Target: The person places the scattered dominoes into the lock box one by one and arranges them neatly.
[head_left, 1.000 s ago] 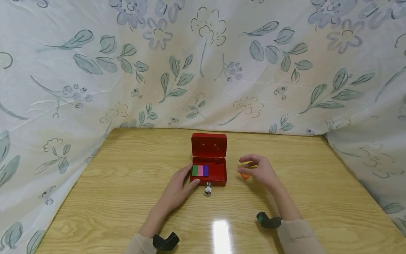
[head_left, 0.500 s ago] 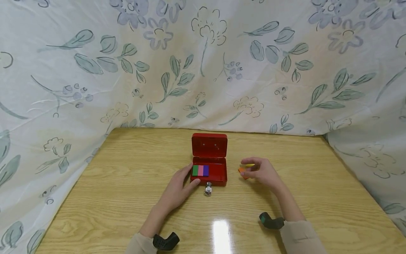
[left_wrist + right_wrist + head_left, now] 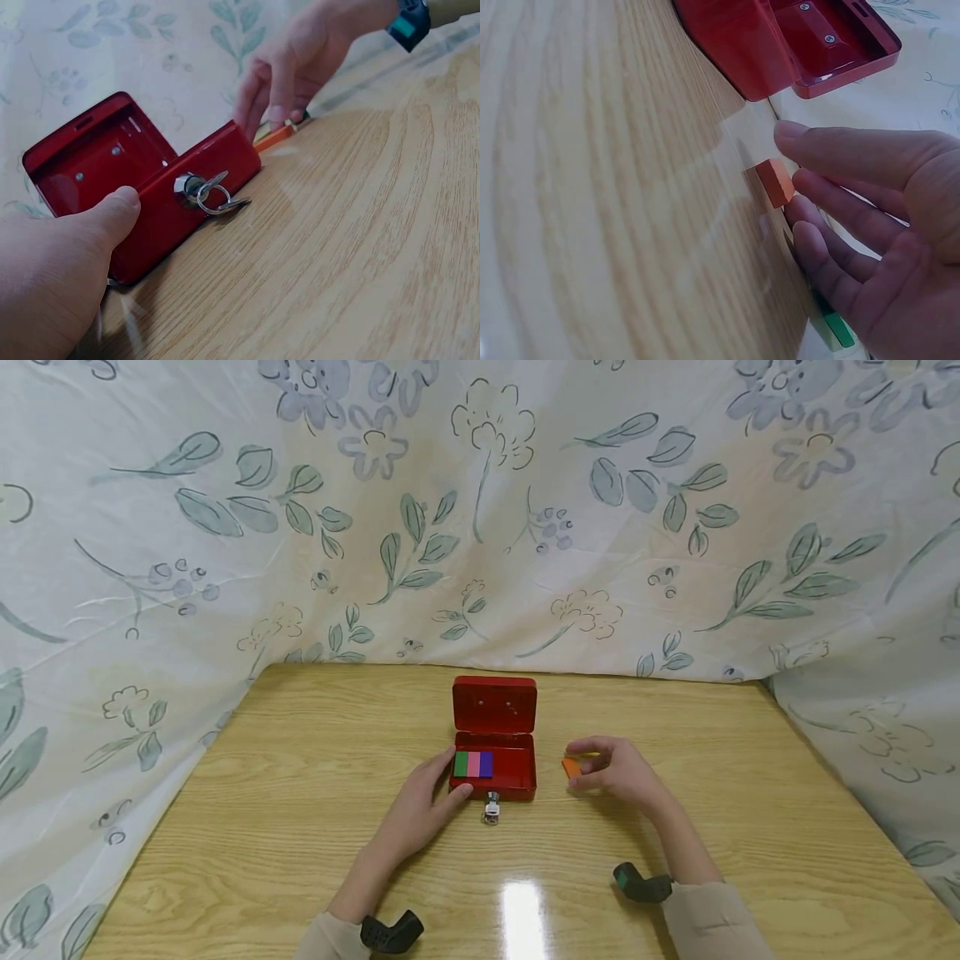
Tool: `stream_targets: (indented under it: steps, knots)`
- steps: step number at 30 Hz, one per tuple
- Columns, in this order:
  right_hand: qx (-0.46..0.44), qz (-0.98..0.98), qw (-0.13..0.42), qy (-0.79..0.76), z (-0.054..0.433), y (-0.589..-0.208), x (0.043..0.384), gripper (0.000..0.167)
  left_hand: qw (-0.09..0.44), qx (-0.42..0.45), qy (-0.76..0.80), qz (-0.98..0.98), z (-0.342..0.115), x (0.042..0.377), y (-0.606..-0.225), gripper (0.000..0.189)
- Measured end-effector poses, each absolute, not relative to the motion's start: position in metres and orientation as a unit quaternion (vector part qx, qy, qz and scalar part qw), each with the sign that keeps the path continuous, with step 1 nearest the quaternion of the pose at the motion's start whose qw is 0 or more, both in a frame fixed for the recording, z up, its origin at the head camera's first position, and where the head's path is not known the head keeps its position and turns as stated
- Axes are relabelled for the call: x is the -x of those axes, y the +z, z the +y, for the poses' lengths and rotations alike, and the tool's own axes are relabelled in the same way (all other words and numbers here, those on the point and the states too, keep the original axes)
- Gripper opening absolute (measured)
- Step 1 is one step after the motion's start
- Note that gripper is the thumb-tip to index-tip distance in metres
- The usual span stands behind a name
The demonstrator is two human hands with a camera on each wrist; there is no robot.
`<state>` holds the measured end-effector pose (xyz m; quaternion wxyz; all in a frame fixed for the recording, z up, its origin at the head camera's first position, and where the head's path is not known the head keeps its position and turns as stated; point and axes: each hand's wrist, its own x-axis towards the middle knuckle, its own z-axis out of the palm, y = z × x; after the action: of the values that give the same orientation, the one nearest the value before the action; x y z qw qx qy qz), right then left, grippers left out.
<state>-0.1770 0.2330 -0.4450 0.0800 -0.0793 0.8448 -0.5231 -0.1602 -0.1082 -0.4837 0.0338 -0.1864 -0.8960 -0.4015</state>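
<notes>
A red cash box stands with its lid raised. Keys on a ring hang from its front lock. My left hand grips the box's front left corner, thumb at the front. Inside, along the left, lie a green block, a pink block and a purple block. To the right of the box, my right hand has its fingertips at an orange block, the thumb standing apart from it. A yellow piece shows partly behind these fingers.
Under the right hand, a green piece shows in the right wrist view. The wooden table ends at a floral cloth that hangs behind and at both sides.
The right hand has shifted slightly right and lower, and its fingers now stand farther apart round the orange block, which has shifted a little left. The left hand and box stay put.
</notes>
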Motion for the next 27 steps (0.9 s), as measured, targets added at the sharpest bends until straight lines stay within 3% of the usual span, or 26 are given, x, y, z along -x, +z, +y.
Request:
stream_targets:
  steps: [27]
  knots:
    - [0.081, 0.848, 0.086, -0.517, 0.2345, -0.4497, 0.1799, 0.054, 0.034, 0.180, -0.402, -0.897, -0.1077, 0.1587, -0.4849, 0.076]
